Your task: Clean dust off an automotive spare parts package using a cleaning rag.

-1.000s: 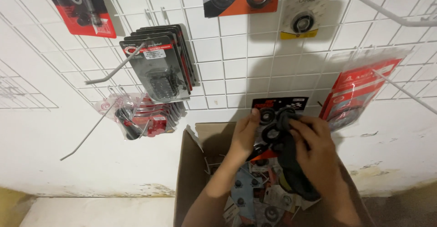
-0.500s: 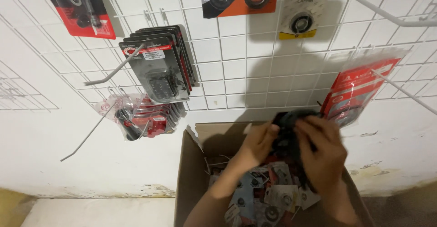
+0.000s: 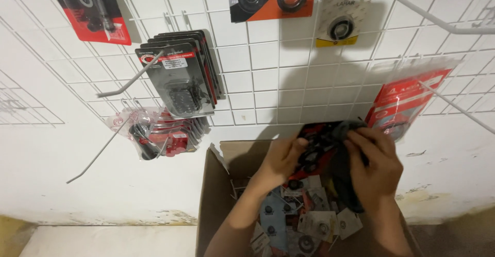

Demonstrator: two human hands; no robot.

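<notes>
Both hands gripped a stack of red-and-black carded blister packs (image 3: 322,143) above the open brown cardboard box (image 3: 216,185): left hand (image 3: 281,161) pinched the front card, right hand (image 3: 374,167) clasped the stack (glossy plastic over stiff card). Step judged: sorting packs. Hanging one would call for aligning its slot with a white wire hook (image 3: 454,110).
</notes>
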